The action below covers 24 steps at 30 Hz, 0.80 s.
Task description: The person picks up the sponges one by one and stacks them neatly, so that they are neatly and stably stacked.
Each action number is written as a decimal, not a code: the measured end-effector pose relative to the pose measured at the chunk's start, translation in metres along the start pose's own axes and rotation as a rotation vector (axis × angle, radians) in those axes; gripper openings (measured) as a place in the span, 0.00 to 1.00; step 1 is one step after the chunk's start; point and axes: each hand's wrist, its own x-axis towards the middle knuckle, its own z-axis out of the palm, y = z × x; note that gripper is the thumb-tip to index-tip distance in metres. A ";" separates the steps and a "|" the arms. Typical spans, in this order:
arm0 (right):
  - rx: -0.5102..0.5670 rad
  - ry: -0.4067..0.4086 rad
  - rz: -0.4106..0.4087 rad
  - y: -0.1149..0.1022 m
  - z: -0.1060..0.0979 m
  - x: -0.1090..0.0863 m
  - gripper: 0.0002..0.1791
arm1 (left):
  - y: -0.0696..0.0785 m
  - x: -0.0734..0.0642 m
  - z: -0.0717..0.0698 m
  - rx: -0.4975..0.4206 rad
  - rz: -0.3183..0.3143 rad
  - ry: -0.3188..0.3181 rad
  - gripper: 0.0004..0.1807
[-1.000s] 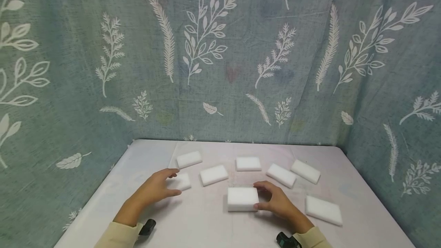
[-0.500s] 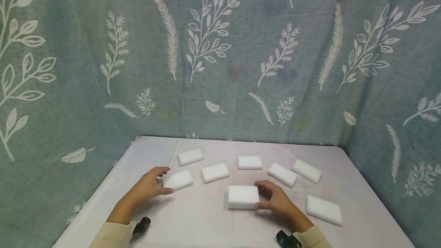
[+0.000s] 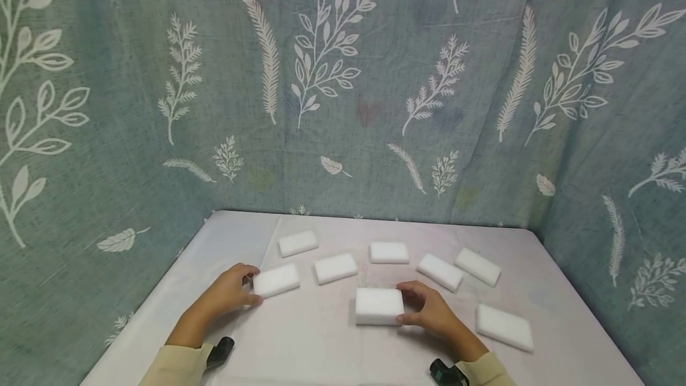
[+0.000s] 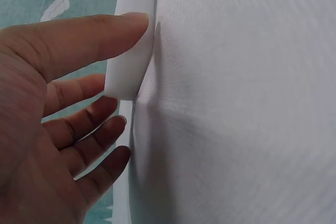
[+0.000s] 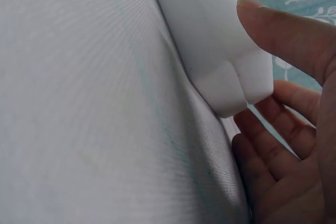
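Observation:
Left of the table's middle, a white melamine sponge point(image 3: 277, 280) lies flat. My left hand point(image 3: 227, 290) pinches its left end, thumb on the near long side and index finger on the far side. In the left wrist view, the thumb point(image 4: 113, 32) presses on the sponge's side while the other fingers stay loosely bent beyond its end. Near the centre, two white sponges sit stacked, the upper sponge point(image 3: 379, 299) squarely over the lower sponge point(image 5: 205, 61). My right hand point(image 3: 426, 308) grips the stack's right end between thumb and fingers.
Behind the hands several more white sponges lie spread out, among them a sponge point(image 3: 335, 268), a sponge point(image 3: 388, 252) and a sponge point(image 3: 439, 272). Another sponge point(image 3: 504, 327) lies right of my right hand. Patterned cloth point(image 3: 343, 106) walls in the white table point(image 3: 300, 344).
My left hand has drawn back leftward from over its sponge, then closed its thumb and fingers on the left end. The right hand keeps its grip on the stack. The head view shifts slightly.

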 end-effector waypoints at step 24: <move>-0.043 -0.001 -0.015 0.000 -0.002 0.000 0.34 | 0.022 0.000 -0.013 -0.167 0.146 0.007 0.34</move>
